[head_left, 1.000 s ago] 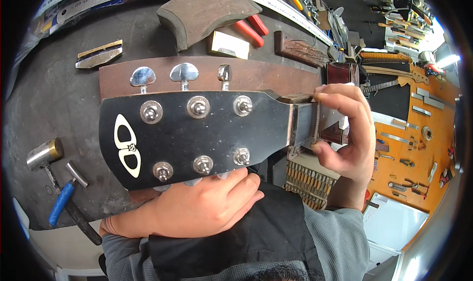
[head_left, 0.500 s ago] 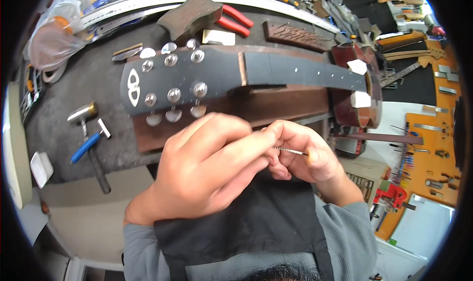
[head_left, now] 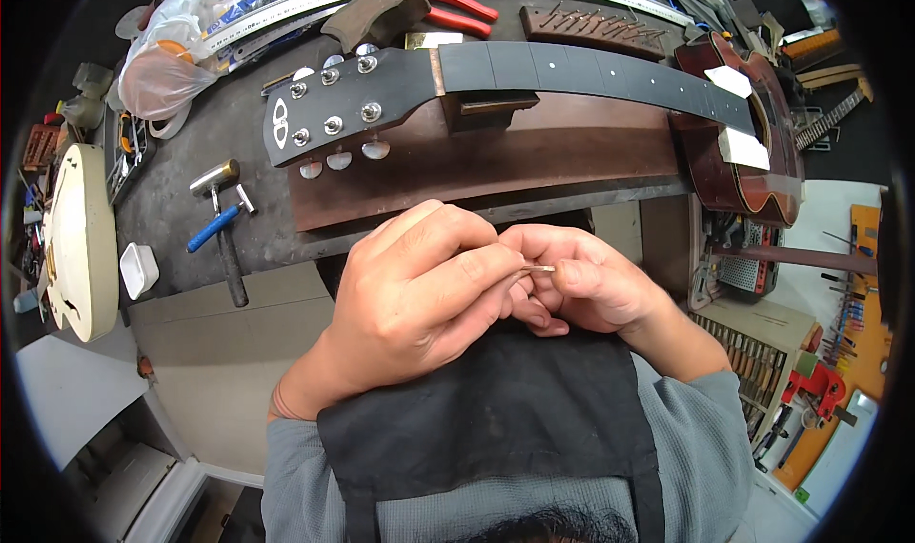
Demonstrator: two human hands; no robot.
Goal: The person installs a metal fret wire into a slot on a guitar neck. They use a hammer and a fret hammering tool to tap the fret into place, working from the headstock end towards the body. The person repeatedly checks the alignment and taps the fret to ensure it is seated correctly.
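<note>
Both hands meet in front of my black apron, close to the bench's near edge. My left hand (head_left: 419,286) is closed, with thumb and fingertips pinching a short, thin piece of fret wire (head_left: 540,269). My right hand (head_left: 596,281) is closed on its other end, the thumb lying along it; only a small length shows between the fingers. Beyond the hands lies an acoustic guitar with a reddish-brown body (head_left: 701,167), a dark fretboard (head_left: 581,71) and a black headstock (head_left: 353,105) with shiny tuners. A dark neck rest (head_left: 486,107) stands under the neck.
Left on the bench are a hammer (head_left: 227,248), a blue-handled tool (head_left: 214,229) and a small white tray (head_left: 139,271). Behind the neck lie red-handled pliers (head_left: 457,14) and a wooden block (head_left: 591,33) holding several thin wires. A cream guitar body (head_left: 91,243) stands far left.
The view has shifted, so the bench and guitar sit higher in the picture. My hands stay together; less of the fret wire shows between them now.
</note>
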